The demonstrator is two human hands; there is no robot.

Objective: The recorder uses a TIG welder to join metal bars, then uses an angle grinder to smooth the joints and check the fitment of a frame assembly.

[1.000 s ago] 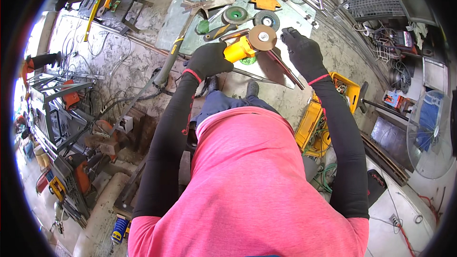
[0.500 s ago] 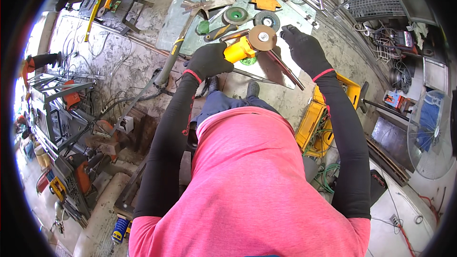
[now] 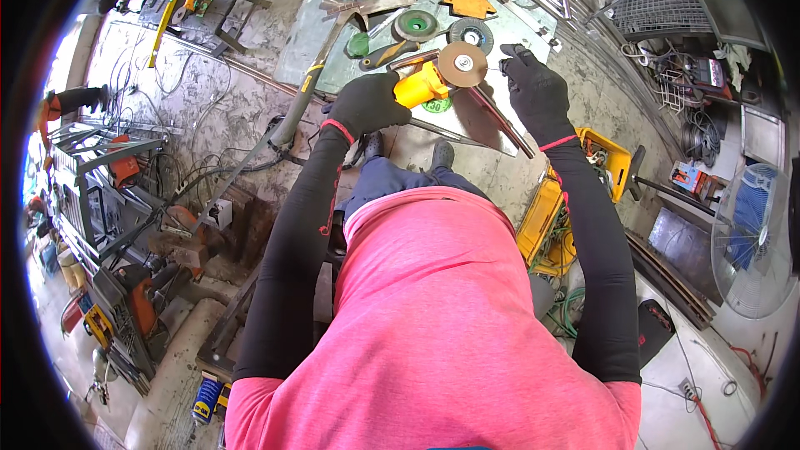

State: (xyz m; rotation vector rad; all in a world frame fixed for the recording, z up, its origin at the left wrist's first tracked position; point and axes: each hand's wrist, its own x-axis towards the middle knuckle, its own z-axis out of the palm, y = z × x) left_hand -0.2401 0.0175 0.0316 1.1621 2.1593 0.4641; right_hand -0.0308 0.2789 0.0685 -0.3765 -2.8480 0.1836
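**Yellow grinder slants from the left hand toward the right hand**

Starting from the left, we see a long-handled tool lying aslant, its grey handle crossing the near edge of the greenish surface. Just right of that handle, the black-gloved left hand is closed firmly around the back of the grinder; we cannot make out where its thumb sits. The grinder is in front of the surface's near edge, nearer its right corner than its left, and we cannot tell how high it is held.

Its long axis runs from the left palm rightward and away from the body, ending at a brown disc whose flat face is turned up to us. Beyond the disc, nearer the far edge, lie a green wheel and, to its right, a dark wheel. A dark reddish tube pokes past the near right corner.

The right hand is the nearer one to the disc, just beyond its right rim with a narrow gap between. Its gloved fingers are half bent and parted; we see nothing in them. Farther right, a yellow crate is beside the right forearm, and a fan stands well apart.
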